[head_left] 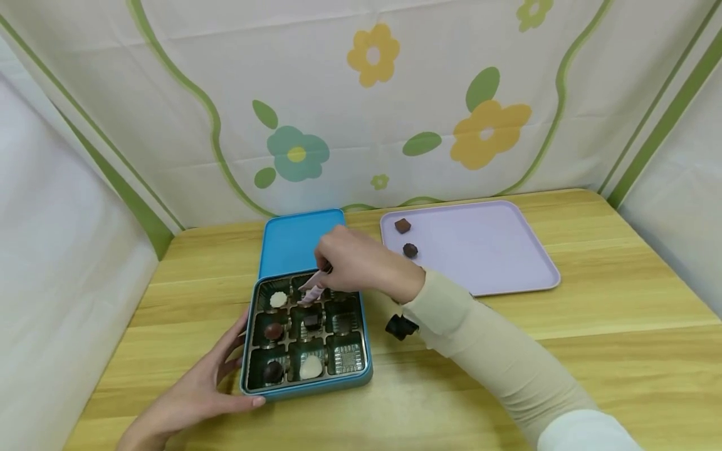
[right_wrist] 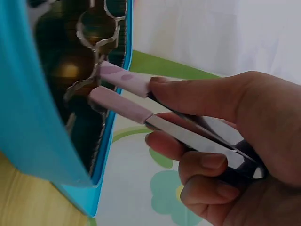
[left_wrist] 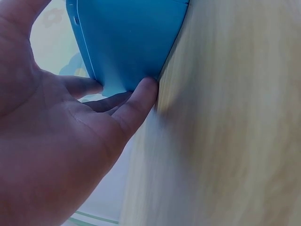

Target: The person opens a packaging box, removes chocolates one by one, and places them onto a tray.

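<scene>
My right hand (head_left: 361,260) grips small tweezer-like tongs (right_wrist: 193,132) with pink tips. The tips stand apart and reach into the top middle of a blue tin (head_left: 316,389); whether anything lies between them cannot be told. A divided insert in the tin holds a white fluted chocolate (head_left: 278,299), a brown one (head_left: 273,331), a dark round one (head_left: 273,372), a white chocolate (head_left: 311,367) and a dark square one (head_left: 311,322). My left hand (head_left: 194,388) touches the tin's near left corner, its extended fingers (left_wrist: 136,106) along the left side, thumb along the front.
Behind the tin lies a blue lid (head_left: 293,241). A lilac tray (head_left: 479,250) at the back right carries a brown square chocolate (head_left: 403,225) and a dark round chocolate (head_left: 410,250). A black object (head_left: 402,327) sits beneath my right wrist. A flowered curtain (head_left: 338,125) stands behind the table.
</scene>
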`<move>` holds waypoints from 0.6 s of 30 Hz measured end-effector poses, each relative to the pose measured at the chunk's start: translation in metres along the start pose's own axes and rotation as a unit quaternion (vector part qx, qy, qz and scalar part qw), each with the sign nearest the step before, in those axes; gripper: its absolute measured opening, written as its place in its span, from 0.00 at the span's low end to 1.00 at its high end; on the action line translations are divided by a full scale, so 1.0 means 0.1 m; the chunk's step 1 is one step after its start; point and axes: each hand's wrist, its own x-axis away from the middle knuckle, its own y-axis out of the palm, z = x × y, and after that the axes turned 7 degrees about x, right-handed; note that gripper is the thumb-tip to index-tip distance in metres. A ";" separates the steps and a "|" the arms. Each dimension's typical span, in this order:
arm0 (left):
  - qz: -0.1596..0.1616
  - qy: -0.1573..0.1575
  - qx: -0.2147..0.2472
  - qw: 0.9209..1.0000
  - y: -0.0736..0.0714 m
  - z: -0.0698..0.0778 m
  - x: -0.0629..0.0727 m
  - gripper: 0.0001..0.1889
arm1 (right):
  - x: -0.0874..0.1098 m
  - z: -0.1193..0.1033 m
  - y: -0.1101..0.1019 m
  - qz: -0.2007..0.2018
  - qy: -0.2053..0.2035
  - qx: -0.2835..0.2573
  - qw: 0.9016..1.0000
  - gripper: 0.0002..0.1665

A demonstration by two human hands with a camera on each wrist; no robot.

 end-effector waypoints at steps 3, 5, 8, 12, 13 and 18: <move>0.000 -0.009 -0.005 1.000 -0.03 0.00 0.00 0.68 | 0.02 0.05 0.03 0.009 -0.010 -0.023 1.000 0.08; 0.002 -0.013 -0.009 1.000 -0.04 0.01 0.00 0.68 | 0.03 0.08 0.05 0.015 -0.015 -0.037 0.999 0.08; 0.001 -0.010 -0.014 1.000 -0.04 -0.01 -0.02 0.68 | 0.05 0.11 0.08 0.023 -0.016 -0.051 0.998 0.07; 0.000 -0.010 -0.013 1.000 -0.03 -0.02 -0.03 0.69 | 0.08 0.15 0.10 0.030 -0.008 -0.070 0.997 0.04; 0.000 -0.010 -0.012 1.000 -0.03 -0.02 -0.03 0.69 | 0.09 0.16 0.11 0.029 -0.004 -0.080 0.996 0.04; 0.003 -0.009 -0.019 1.000 -0.04 -0.03 -0.03 0.68 | 0.15 0.25 0.14 0.042 0.009 -0.122 0.992 0.07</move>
